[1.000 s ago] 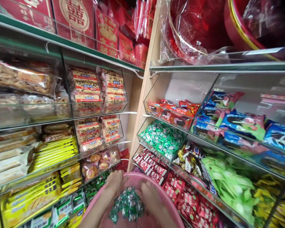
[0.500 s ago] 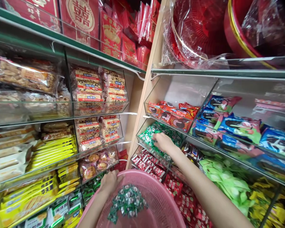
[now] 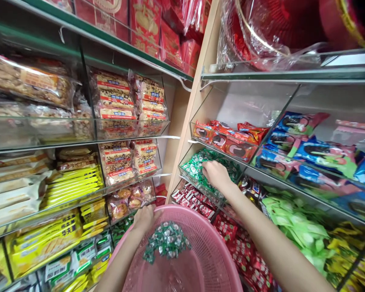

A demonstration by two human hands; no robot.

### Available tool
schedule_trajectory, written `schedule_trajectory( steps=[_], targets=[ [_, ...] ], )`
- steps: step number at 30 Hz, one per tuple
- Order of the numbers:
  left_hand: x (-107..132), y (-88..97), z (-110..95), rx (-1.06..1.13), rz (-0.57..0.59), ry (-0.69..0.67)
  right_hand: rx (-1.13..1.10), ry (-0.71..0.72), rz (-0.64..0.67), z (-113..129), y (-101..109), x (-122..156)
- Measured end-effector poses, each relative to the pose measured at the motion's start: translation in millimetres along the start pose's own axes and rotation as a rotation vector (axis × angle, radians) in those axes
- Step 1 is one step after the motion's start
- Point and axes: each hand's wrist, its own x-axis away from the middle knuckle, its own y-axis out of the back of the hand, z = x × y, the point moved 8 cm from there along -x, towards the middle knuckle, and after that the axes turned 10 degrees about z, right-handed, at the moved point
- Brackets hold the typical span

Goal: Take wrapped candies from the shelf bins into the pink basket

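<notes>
Nearest to us is the pink plastic basket [image 3: 205, 239], its wall pierced with small holes. On its floor, towards the far side, we see a heap of green-wrapped sweets [image 3: 167, 240], with bare pink plastic on our side of it. Our left hand [image 3: 144, 217] is closed over the basket's far left rim, the fingers curled around the edge.

Farther out, our right hand [image 3: 217, 175] reaches past the basket into a clear-fronted bin, its curled fingers down among the loose green sweets [image 3: 194, 165]. The fingertips are hidden, so we cannot tell whether it has hold of any.

Just below that bin we see red-and-white wrapped bars [image 3: 193, 199]; to their right lie red packets [image 3: 249, 257], then pale green packets [image 3: 298, 227]. On our left stand yellow packets [image 3: 45, 239], with bagged round buns [image 3: 121, 209] between them and the corner post.

Above the sweets are orange-red packets [image 3: 226, 140], with blue-and-pink packets [image 3: 322, 152] to their right. Seed-studded bars [image 3: 117, 99] are stacked across the corner. On the top shelves we see red gift boxes [image 3: 146, 20] and plastic-wrapped red basins [image 3: 270, 28].
</notes>
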Motion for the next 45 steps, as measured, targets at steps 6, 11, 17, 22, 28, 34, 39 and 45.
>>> schedule_trajectory(
  steps=[6,11,17,22,28,34,39,45],
  targets=[
    [-6.0,-0.4,-3.0,0.004,0.000,-0.008,-0.309,0.304,-0.091,60.4,-19.2,49.2],
    [-8.2,-2.7,-1.1,0.010,-0.008,-0.007,-0.248,0.420,0.187,118.7,-115.7,64.0],
    [-6.5,-5.1,3.3,0.002,-0.012,0.007,-0.124,0.411,0.221,140.8,-167.5,62.5],
    [-8.0,-4.9,7.5,0.025,-0.018,0.026,-0.113,0.414,0.265,149.4,-170.5,71.1],
    [-14.3,-5.0,8.1,0.038,0.019,0.026,-0.107,0.398,0.126,116.2,-64.2,60.6],
    [-14.4,-1.0,1.3,0.018,0.014,-0.005,0.127,0.087,0.101,18.9,9.6,19.8],
    [-13.9,-1.6,0.2,0.020,-0.005,-0.008,0.202,-0.037,0.275,-28.2,-14.9,-2.3],
    [-17.1,-3.4,2.3,0.030,-0.009,-0.011,0.198,-0.026,0.265,-31.8,-22.4,-3.0]
  ],
)
